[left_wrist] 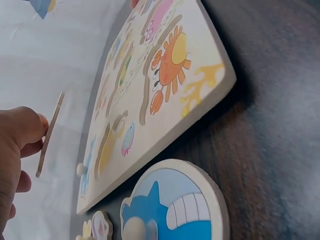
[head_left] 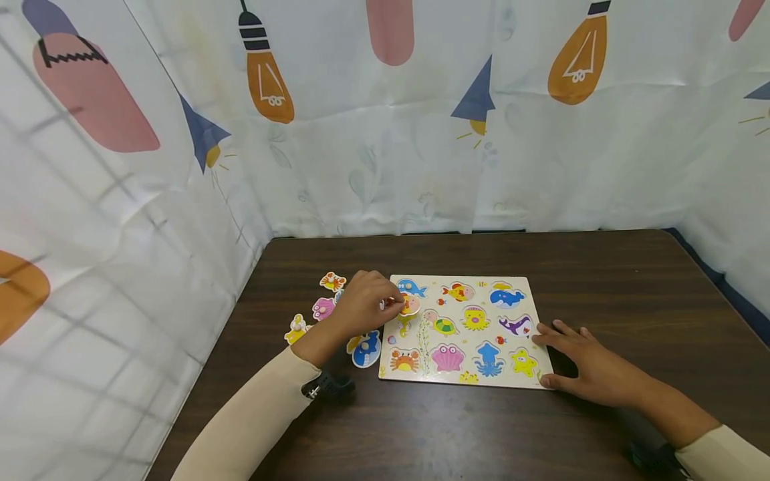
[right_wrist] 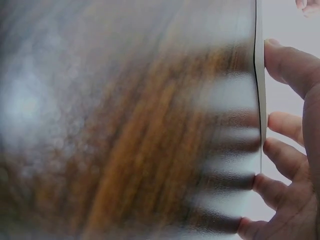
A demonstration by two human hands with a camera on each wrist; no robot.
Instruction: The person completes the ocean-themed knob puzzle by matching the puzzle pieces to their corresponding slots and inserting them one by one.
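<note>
The left grip point(head_left: 368, 304) pinches a small flat piece point(head_left: 411, 305) between thumb and fingers, at the far part of the puzzle board's point(head_left: 433, 376) left edge. From the head the pink and yellow face of that piece shows, and it seems to lie over the board; the left wrist view catches it edge-on and tilted, held apart from the board. That same wrist view brings out a round knob point(left_wrist: 80, 169) on the blue figure at the board's far-left corner, and another on the blue whale piece point(head_left: 363, 349) just beside the board's left edge.

Only the head view takes in the loose crab piece point(head_left: 333, 281), pink shell piece point(head_left: 323, 308) and yellow piece point(head_left: 297, 328), all left of the board, partly around the left forearm.

The right grip point(head_left: 577, 364) holds nothing, fingers spread, with thumb and forefinger at the board's right edge. The right wrist view shows its fingertips down by the glossy dark surface point(right_wrist: 125, 140), their reflections beside them. Behind the board hangs a printed curtain point(head_left: 385, 160).
</note>
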